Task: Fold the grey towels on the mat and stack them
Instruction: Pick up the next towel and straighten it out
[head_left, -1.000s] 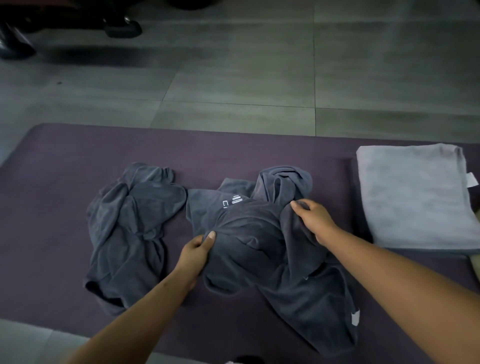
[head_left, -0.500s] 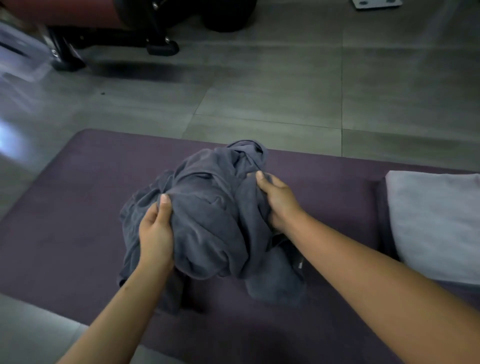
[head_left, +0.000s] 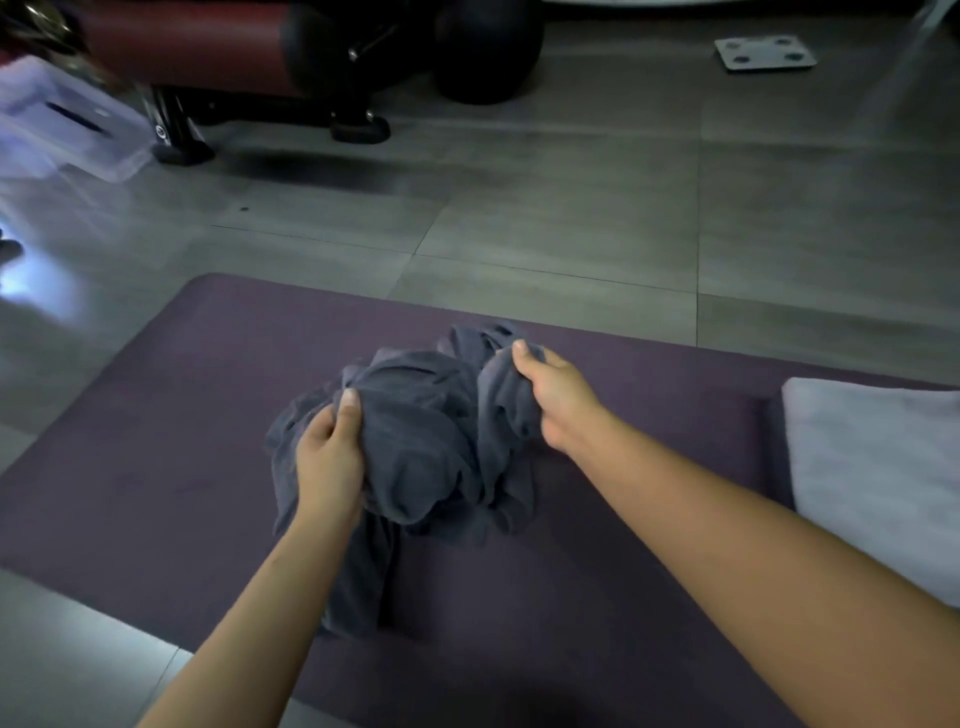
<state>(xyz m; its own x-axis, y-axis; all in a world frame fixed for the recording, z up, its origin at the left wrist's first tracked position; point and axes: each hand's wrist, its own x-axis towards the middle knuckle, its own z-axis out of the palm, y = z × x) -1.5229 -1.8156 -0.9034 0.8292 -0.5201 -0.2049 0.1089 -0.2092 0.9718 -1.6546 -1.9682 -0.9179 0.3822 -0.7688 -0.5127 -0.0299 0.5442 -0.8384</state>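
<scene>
Head view showed both hands gripping a crumpled dark grey towel (head_left: 421, 441) at the centre of the frame, over the purple mat (head_left: 156, 441). Left hand (head_left: 327, 457) had its grip curled round the towel's left side; right hand (head_left: 556, 395) pinched a fold at its upper right. At the right edge, a folded light grey towel (head_left: 872, 467) lay on the mat

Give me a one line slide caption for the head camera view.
Both hands, left and right, grip a crumpled dark grey towel above the purple mat, beside a folded light grey towel.
</scene>
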